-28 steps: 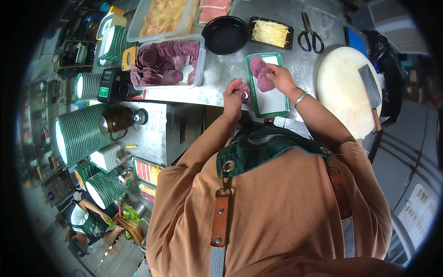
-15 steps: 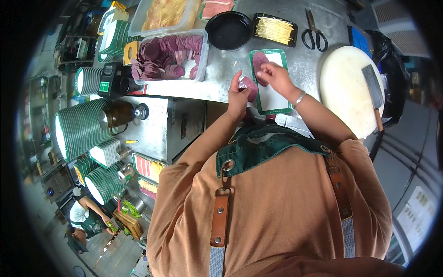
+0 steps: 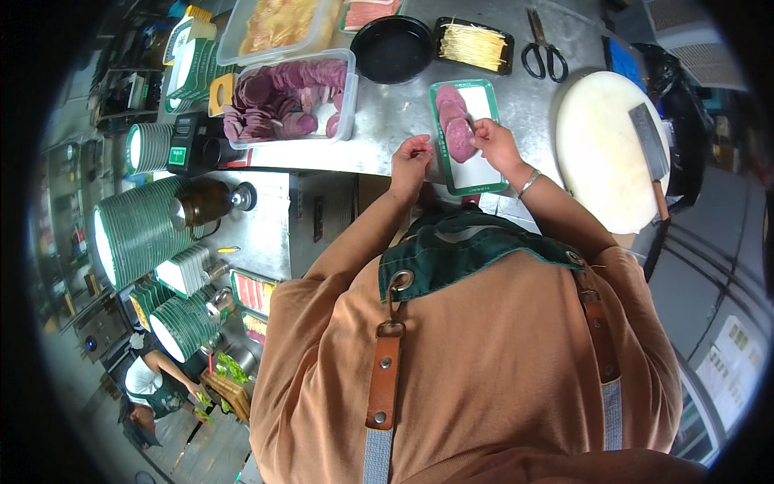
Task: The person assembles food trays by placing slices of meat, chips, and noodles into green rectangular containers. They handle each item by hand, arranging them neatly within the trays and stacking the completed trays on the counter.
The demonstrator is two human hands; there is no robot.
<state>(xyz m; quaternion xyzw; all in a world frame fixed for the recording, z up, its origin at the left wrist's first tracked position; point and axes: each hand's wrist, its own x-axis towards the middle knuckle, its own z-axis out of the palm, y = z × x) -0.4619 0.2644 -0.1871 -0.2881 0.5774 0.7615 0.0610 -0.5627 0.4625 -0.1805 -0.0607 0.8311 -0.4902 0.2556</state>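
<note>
Purple sweet potato slices (image 3: 460, 140) lie overlapping in a row down the left side of a white tray with a green rim (image 3: 472, 192). My right hand (image 3: 496, 147) reaches over the tray's right edge, its thumb and fingers closed on the edge of the nearest slice. Just left of the tray is my left hand (image 3: 412, 167), with loosely bent fingers apart and nothing seen in it. A clear plastic tub (image 3: 348, 97) of more purple slices stands farther left on the steel counter.
Behind the tray are a black round dish (image 3: 393, 50) and a black tray of pale yellow strips (image 3: 474, 47). Scissors (image 3: 544, 52) lie to their right. A cleaver (image 3: 649, 141) rests on the round white cutting board (image 3: 601, 153). Another person (image 3: 153, 379) works at lower left.
The slices that were in my left hand are now on the tray, lengthening the row toward me. My right hand has moved slightly toward me and right, onto the nearest slice.
</note>
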